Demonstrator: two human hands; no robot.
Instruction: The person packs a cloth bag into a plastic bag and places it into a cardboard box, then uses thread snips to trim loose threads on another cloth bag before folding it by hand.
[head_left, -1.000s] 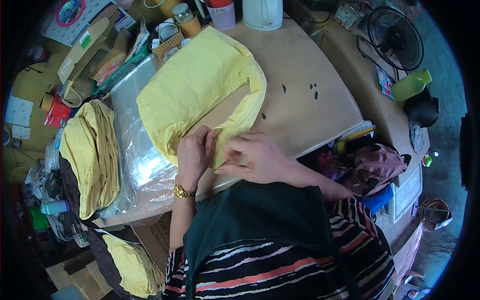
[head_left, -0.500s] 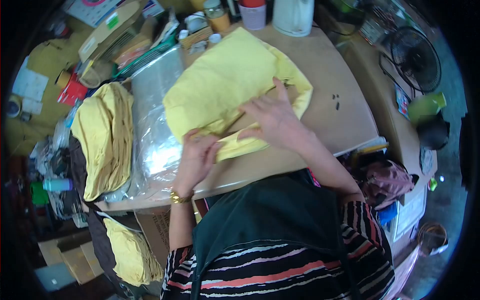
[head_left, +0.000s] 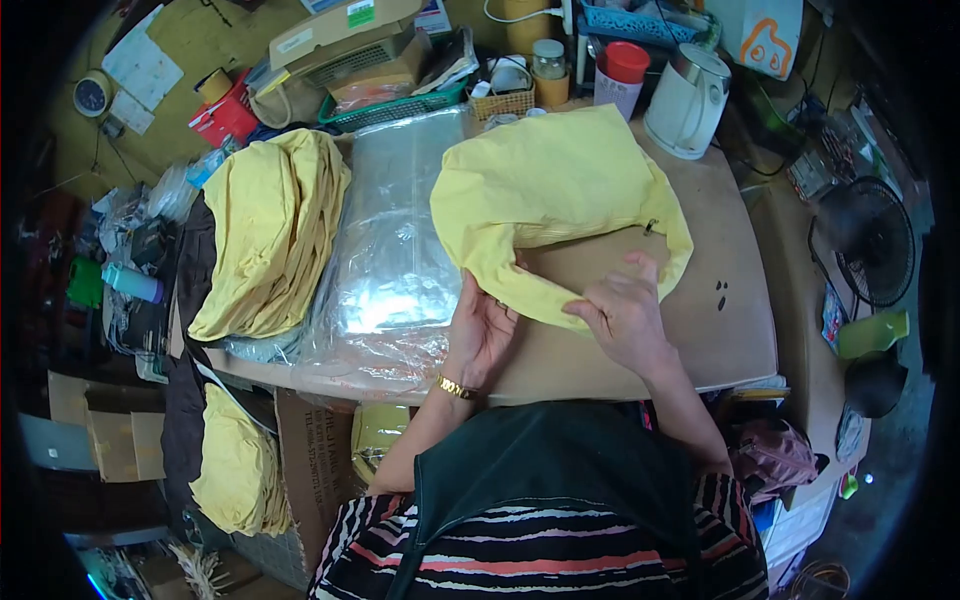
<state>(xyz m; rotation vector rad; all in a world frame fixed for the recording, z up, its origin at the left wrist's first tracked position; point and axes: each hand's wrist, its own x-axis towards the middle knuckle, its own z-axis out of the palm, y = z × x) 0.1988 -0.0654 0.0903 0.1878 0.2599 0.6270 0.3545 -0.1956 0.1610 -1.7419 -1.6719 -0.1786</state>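
Observation:
A yellow cloth bag (head_left: 560,165) lies on the brown tabletop, its strap curving round toward me. My left hand (head_left: 482,330), with a gold watch at the wrist, is under the strap's left part, palm up, fingers partly hidden by the cloth. My right hand (head_left: 625,310) pinches the strap's lower edge between thumb and fingers. A small dark zip end (head_left: 651,226) shows at the bag's right side. Left of the bag are clear plastic sheets (head_left: 400,220) and a pile of yellow bags (head_left: 270,235).
A kettle (head_left: 687,100), a red-lidded cup (head_left: 620,75) and a green basket (head_left: 390,110) stand along the back. A fan (head_left: 872,240) is at the right. More yellow cloth (head_left: 235,465) hangs below the table's left side.
The view has turned, so the bag appears farther right. My right hand has moved down from the opening onto the strap; my left hand has turned palm up under it.

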